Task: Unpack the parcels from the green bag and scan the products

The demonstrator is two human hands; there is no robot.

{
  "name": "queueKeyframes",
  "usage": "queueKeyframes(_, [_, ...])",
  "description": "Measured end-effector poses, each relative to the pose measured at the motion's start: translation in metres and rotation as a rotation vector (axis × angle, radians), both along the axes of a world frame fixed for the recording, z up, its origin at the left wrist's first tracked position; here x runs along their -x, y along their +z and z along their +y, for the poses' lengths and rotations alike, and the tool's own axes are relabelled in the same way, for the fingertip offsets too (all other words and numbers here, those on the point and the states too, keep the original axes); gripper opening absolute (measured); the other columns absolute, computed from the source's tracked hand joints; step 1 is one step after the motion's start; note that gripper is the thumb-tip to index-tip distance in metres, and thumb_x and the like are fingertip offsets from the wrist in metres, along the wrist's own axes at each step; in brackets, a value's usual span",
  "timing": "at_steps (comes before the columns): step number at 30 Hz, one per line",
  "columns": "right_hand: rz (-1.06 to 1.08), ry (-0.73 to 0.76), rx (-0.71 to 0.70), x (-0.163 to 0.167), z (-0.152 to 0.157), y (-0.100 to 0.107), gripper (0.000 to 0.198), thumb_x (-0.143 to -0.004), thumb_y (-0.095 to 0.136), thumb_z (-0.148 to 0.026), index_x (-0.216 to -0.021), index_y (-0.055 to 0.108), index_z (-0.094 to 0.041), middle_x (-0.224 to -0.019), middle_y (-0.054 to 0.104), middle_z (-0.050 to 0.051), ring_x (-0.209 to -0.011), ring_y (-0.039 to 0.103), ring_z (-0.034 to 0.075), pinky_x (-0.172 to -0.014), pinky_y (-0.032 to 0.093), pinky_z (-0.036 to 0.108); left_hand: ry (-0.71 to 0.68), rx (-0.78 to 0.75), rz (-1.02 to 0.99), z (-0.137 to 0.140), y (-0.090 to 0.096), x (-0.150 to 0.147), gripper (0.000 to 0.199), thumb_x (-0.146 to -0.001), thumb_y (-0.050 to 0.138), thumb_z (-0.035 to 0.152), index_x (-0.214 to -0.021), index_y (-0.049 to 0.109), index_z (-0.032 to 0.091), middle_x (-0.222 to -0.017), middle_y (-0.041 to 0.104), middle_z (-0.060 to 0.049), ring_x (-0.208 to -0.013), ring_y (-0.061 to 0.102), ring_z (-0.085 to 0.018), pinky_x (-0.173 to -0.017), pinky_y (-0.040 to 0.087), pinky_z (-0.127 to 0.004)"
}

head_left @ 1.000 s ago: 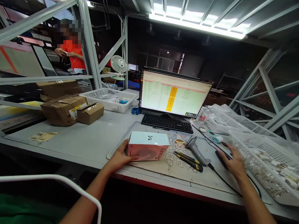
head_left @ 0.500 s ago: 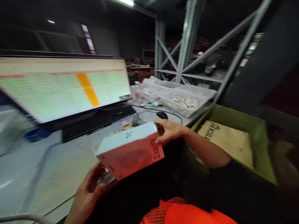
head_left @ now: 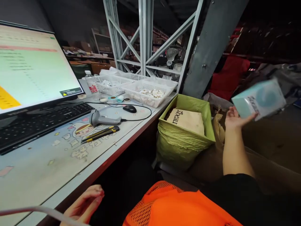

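The table (head_left: 42, 169) fills the lower left of the frame, with its red front edge running diagonally from the bottom left toward the centre. A monitor (head_left: 30, 67) occupies the upper left, and a black keyboard (head_left: 39, 121) lies below it. A green bin (head_left: 185, 131) is seen at the centre, just beside the right-hand end of the table; a flat tan package (head_left: 188, 121) lies inside it. White baskets (head_left: 148, 91) stand at the far end of the table, above the centre. A grey barcode scanner (head_left: 102, 118), a black mouse (head_left: 129, 108) and a yellow-and-black utility knife (head_left: 101, 133) lie on the table left of centre.

A pale blue box (head_left: 258, 99) is located at the right of the frame, to the upper right of the green bin and well apart from the table. Its long axis is tilted, rising toward the right edge of the frame. The box is blurred.

The box is held by the right hand (head_left: 235, 117) from below, at the box's lower left end; the thumb and fingers are closed against that end, though the exact grip is not resolved because of blur. The box extends away from the fingers toward the upper right.

The left hand (head_left: 83, 204) is found at the bottom left, at the table's front edge, well apart from the box. Its fingers are loosely curled together and nothing is held. The right hand is therefore the nearer one.
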State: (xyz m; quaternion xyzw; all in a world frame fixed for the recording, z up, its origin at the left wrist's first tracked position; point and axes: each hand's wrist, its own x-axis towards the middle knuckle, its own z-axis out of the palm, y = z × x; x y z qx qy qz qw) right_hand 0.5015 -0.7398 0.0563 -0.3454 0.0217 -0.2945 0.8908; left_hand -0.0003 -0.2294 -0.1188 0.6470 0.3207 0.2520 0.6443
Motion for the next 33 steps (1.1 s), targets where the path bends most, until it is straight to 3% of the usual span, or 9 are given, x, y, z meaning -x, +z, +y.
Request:
queueKeyframes(3, [0.120,0.007,-0.009,0.015,0.007,-0.011,0.058,-0.107,0.024,-0.064,-0.085,0.061,-0.025,-0.105,0.071,0.013,-0.079,0.073,0.015,-0.052,0.052,0.023,0.021,0.160,-0.060,-0.011,-0.003,-0.022,0.055,-0.039,0.106,0.056,-0.070,0.079,0.020,-0.095,0.077,-0.007,-0.082,0.076,-0.024,-0.073,0.067,-0.022])
queueKeyframes(6, [0.182,0.237,0.219,0.039,0.076,-0.013,0.039,-0.100,0.057,-0.059,-0.088,0.060,-0.022,-0.083,0.069,0.005,-0.062,0.065,0.015,-0.047,0.047,0.022,0.059,0.289,-0.102,-0.028,0.003,-0.044,0.061,-0.031,0.108,0.053,-0.072,0.079,0.018,-0.090,0.076,-0.007,-0.073,0.075,-0.023,-0.063,0.067,-0.025])
queueKeyframes(9, [-0.069,0.728,0.727,0.102,0.177,-0.028,0.040,-0.087,0.078,-0.056,-0.102,0.067,-0.022,-0.086,0.073,0.003,-0.067,0.067,0.016,-0.055,0.053,0.024,0.078,0.428,-0.127,-0.052,0.012,-0.062,0.063,-0.029,0.110,0.042,-0.077,0.079,0.017,-0.087,0.075,-0.004,-0.072,0.075,-0.020,-0.058,0.064,-0.021])
queueKeyframes(13, [-0.692,1.288,1.432,0.224,0.289,-0.074,0.040,-0.091,0.083,-0.046,-0.120,0.073,-0.020,-0.105,0.075,0.005,-0.080,0.067,0.015,-0.075,0.056,0.027,0.105,0.607,-0.219,-0.080,0.021,-0.074,0.066,-0.030,0.111,0.032,-0.083,0.074,0.018,-0.086,0.073,0.000,-0.073,0.074,-0.016,-0.062,0.064,-0.019])
queueKeyframes(17, [-1.053,1.252,1.798,0.289,0.332,-0.107,0.034,-0.100,0.075,-0.040,-0.127,0.073,-0.020,-0.108,0.074,0.008,-0.088,0.070,0.019,-0.077,0.053,0.027,0.132,0.667,-0.317,-0.090,0.023,-0.068,0.063,-0.039,0.110,0.026,-0.078,0.061,0.018,-0.072,0.064,0.005,-0.063,0.065,-0.010,-0.056,0.059,-0.016])
queueKeyframes(20, [-1.128,1.234,1.826,0.288,0.339,-0.112,0.029,-0.105,0.068,-0.035,-0.129,0.072,-0.021,-0.102,0.076,0.007,-0.084,0.072,0.019,-0.072,0.052,0.027,0.135,0.696,-0.340,-0.089,0.020,-0.059,0.063,-0.044,0.111,0.028,-0.080,0.060,0.018,-0.072,0.063,0.004,-0.061,0.062,-0.009,-0.059,0.061,-0.018])
queueKeyframes(24, [-1.199,1.295,1.653,0.272,0.338,-0.108,0.026,-0.110,0.055,-0.032,-0.124,0.074,-0.021,-0.103,0.081,0.008,-0.090,0.077,0.020,-0.080,0.057,0.027,0.034,0.692,-0.430,-0.095,0.021,-0.050,0.054,-0.061,0.107,0.032,-0.096,0.067,0.021,-0.090,0.074,0.000,-0.086,0.077,-0.017,-0.088,0.067,-0.030])
queueKeyframes(29, [-0.631,0.987,1.426,0.193,0.324,-0.084,0.039,-0.108,0.052,-0.057,-0.103,0.069,-0.022,-0.090,0.082,0.009,-0.077,0.080,0.021,-0.070,0.064,0.031,-0.210,0.475,-0.387,-0.073,0.027,-0.026,0.047,-0.076,0.097,0.052,-0.103,0.075,0.020,-0.134,0.072,-0.013,-0.125,0.073,-0.038,-0.109,0.059,-0.046])
queueKeyframes(33, [-0.195,0.523,1.188,0.071,0.327,-0.053,0.052,-0.070,0.077,-0.081,-0.076,0.059,-0.033,-0.063,0.070,0.010,-0.046,0.066,0.028,-0.042,0.053,0.040,0.252,0.182,-0.210,-0.026,0.019,0.076,0.061,-0.069,0.094,0.068,-0.100,0.080,0.017,-0.113,0.078,-0.018,-0.110,0.078,-0.038,-0.098,0.063,-0.046])
